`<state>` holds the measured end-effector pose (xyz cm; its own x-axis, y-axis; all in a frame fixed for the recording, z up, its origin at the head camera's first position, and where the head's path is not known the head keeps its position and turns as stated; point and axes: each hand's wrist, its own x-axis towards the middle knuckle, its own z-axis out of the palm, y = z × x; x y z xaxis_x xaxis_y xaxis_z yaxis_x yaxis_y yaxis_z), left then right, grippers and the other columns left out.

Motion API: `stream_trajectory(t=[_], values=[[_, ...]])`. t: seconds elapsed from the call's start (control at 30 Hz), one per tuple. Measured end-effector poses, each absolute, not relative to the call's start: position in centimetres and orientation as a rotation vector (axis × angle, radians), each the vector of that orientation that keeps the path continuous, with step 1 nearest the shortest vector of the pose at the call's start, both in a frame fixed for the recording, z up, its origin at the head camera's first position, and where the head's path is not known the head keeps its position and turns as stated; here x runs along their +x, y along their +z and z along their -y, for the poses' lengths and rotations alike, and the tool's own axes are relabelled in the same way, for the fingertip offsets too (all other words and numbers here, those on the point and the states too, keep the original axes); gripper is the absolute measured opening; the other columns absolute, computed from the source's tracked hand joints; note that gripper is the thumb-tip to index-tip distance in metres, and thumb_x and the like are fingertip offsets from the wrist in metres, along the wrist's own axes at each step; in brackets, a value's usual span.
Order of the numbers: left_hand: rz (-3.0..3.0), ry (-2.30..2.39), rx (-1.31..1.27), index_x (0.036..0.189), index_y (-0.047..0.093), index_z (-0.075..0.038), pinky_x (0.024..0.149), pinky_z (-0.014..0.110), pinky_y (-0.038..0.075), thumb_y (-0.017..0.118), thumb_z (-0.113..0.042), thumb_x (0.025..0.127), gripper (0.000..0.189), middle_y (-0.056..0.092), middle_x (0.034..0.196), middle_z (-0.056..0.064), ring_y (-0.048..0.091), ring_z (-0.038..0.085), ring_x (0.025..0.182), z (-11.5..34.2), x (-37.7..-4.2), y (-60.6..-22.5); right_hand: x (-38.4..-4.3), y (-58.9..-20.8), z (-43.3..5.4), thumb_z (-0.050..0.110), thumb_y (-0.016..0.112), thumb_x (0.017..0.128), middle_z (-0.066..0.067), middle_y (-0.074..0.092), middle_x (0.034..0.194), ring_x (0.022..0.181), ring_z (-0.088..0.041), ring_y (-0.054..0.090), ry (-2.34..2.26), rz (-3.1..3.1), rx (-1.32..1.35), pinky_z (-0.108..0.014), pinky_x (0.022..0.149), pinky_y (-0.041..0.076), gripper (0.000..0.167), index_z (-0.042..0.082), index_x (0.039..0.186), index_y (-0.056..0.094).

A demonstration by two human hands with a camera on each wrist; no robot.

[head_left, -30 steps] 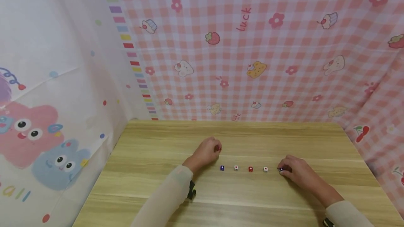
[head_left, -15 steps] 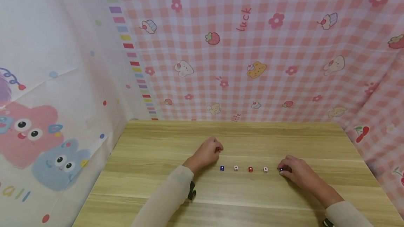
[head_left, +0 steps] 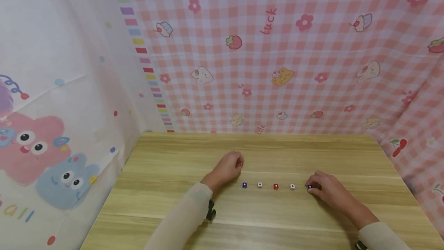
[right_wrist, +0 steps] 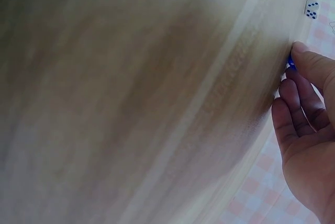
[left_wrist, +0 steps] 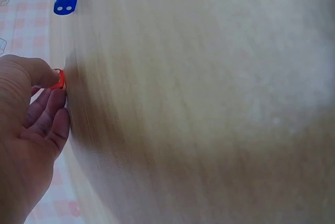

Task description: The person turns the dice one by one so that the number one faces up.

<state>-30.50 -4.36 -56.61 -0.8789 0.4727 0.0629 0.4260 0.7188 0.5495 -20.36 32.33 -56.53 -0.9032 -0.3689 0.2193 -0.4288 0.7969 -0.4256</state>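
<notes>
My left hand point(head_left: 227, 168) pinches a red die point(head_left: 241, 164) between thumb and fingers, behind the left end of a row of dice. In the left wrist view that red die point(left_wrist: 60, 79) is mostly covered by the fingers. At the row's right end my right hand point(head_left: 327, 188) pinches a blue die point(head_left: 310, 187), of which the right wrist view shows only a sliver. Between the hands, spaced apart in a line, lie a blue die point(head_left: 244, 185), a white die point(head_left: 259, 184), a red die point(head_left: 275, 186) and another white die point(head_left: 292, 186).
The wooden table point(head_left: 263, 223) ends at the back against a pink checked cloth point(head_left: 256, 88). A white cartoon-printed cloth point(head_left: 79, 107) hangs along the left side, and more checked cloth hangs at the right.
The red die turns slightly in my left fingers, which shift a little. My right hand stays in place on the blue die, and the dice between keep their places.
</notes>
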Motion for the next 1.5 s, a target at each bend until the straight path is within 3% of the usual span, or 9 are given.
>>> stream_trajectory(t=[0.07,0.17,0.23,0.43,0.97,1.27,1.5], values=[[-2.832,0.878,0.739,0.093,0.065,-0.014,0.084,0.027,0.054,0.069,0.000,0.091,0.015,0.060,0.091,-0.003,0.054,0.010,0.084,4.4,-30.5,-56.6,-20.4,-56.5,-32.3,0.008,0.085,0.082,0.014,0.057,0.082,0.074,0.005,0.053,0.727,2.865,0.632,-0.024,0.064,0.049,0.019,0.021,0.088,0.073],[-2.835,0.873,0.747,0.093,0.067,-0.013,0.100,0.032,0.053,0.069,-0.001,0.091,0.013,0.061,0.091,-0.003,0.055,0.009,0.083,4.4,-30.6,-56.6,-20.3,-56.4,-32.3,0.008,0.085,0.082,0.014,0.057,0.083,0.074,0.005,0.052,0.729,2.868,0.630,-0.024,0.064,0.049,0.019,0.021,0.088,0.073],[-2.841,0.864,0.754,0.093,0.068,-0.013,0.102,0.032,0.053,0.070,0.000,0.091,0.013,0.061,0.091,-0.002,0.054,0.009,0.083,4.4,-30.6,-56.7,-20.3,-56.4,-32.3,0.008,0.085,0.082,0.014,0.057,0.083,0.075,0.005,0.052,0.723,2.863,0.634,-0.024,0.064,0.049,0.019,0.021,0.088,0.073],[-2.863,0.815,0.783,0.091,0.069,-0.013,0.076,0.024,0.051,0.069,0.001,0.088,0.014,0.058,0.092,-0.002,0.053,0.010,0.083,4.3,-30.5,-56.7,-20.3,-56.4,-32.3,0.007,0.085,0.081,0.014,0.057,0.083,0.075,0.005,0.052,0.708,2.850,0.648,-0.025,0.064,0.049,0.019,0.020,0.088,0.073],[-2.886,0.771,0.845,0.109,0.071,-0.009,0.093,0.031,0.054,0.068,0.002,0.087,0.025,0.070,0.103,0.001,0.061,0.016,0.100,4.3,-30.6,-56.8,-20.3,-56.5,-32.3,0.006,0.085,0.081,0.012,0.057,0.083,0.075,0.004,0.053,0.723,2.848,0.647,-0.025,0.065,0.049,0.019,0.019,0.088,0.074],[-2.836,0.958,0.752,0.097,0.067,-0.011,0.079,0.026,0.051,0.071,-0.002,0.088,0.013,0.064,0.094,-0.001,0.055,0.012,0.086,5.1,-30.7,-57.3,-20.3,-56.4,-32.3,0.006,0.085,0.080,0.013,0.057,0.082,0.075,0.004,0.053,0.714,2.839,0.649,-0.025,0.065,0.049,0.019,0.019,0.088,0.074],[-2.852,0.960,0.779,0.091,0.070,-0.012,0.077,0.024,0.052,0.072,0.000,0.087,0.013,0.063,0.090,-0.002,0.056,0.011,0.084,5.2,-30.8,-57.5,-20.3,-56.5,-32.3,0.006,0.087,0.079,0.013,0.058,0.082,0.074,0.003,0.054,0.708,2.808,0.669,-0.025,0.064,0.049,0.020,0.019,0.087,0.073]])
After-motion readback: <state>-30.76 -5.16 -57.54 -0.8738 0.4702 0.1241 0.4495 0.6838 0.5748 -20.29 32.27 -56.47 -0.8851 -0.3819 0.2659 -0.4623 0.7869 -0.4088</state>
